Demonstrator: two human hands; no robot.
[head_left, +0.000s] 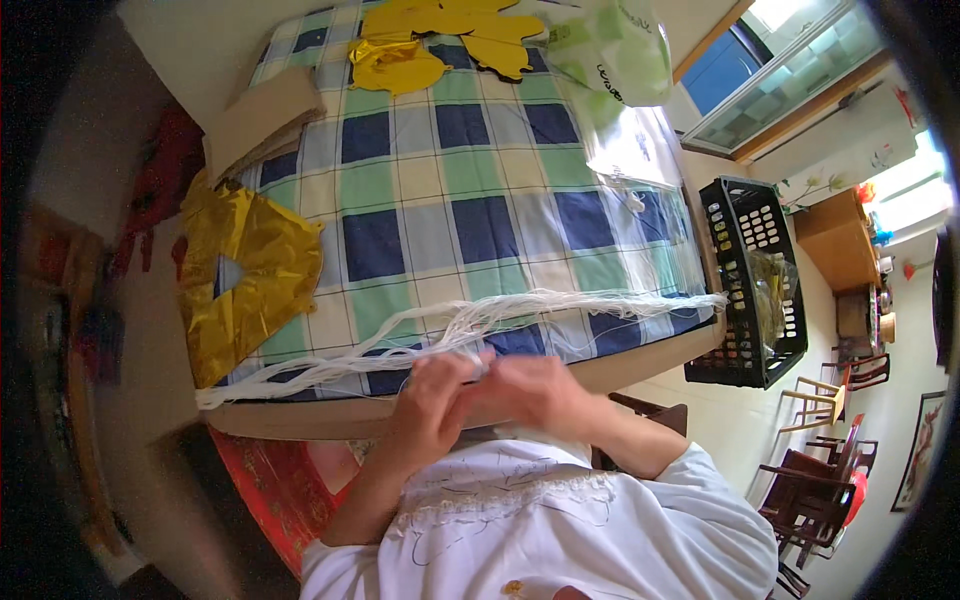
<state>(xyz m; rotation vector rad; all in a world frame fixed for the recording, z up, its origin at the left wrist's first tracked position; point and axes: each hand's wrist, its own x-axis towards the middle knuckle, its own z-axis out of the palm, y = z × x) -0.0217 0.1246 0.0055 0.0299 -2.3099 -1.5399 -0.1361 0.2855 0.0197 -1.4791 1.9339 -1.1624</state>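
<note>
Two bare hands come together in the head view, over the middle of the near edge of the checked cloth (480, 235): the left hand (432, 398) and the right hand (540, 388). The fingers of the left hand are bent in and look nearly closed on a small white bit (480, 366). The right hand is blurry, so I cannot tell how far open its fingers are or if they hold anything too.

The long white threads (545, 299) lie along the near edge, from the near left corner to the near right corner. In the middle they split into loose bunches that cross, so one hard tug could make a knot. The left end lies just beside the gold foil sheet (270, 255). A thread that snags there could crumple it, because foil looks thin. The right end reaches the near right corner, by the black crate (728, 372). It could slip over the edge there and get caught in the crate's holes. The small white bit could drop too, because it is tiny and the hands are right at the edge.
</note>
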